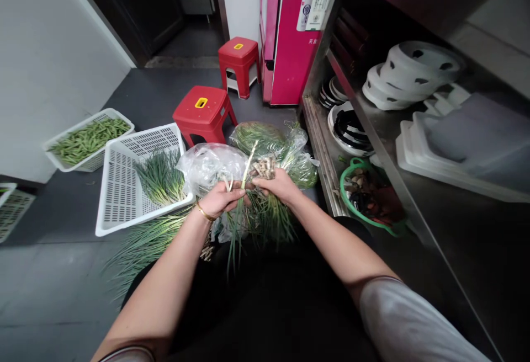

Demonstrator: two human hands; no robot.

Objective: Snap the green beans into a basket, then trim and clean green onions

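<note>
My left hand [221,197] is closed around a single green onion stalk [237,229], whose pale root end sticks up past my fingers. My right hand [278,184] grips a bunch of green onions [269,218] by their rooty ends; the green leaves hang down over my lap. The two hands nearly touch. Right behind them lie clear plastic bags [211,164] holding more greens. A gold bracelet sits on my left wrist.
A white slotted basket [124,196] with trimmed green onions tilts on the floor at left, more onions beneath it. Another basket [89,138] holds green beans. Two red stools [203,112] stand ahead. At right, a steel shelf [372,130] carries plates, trays and a green colander [364,196].
</note>
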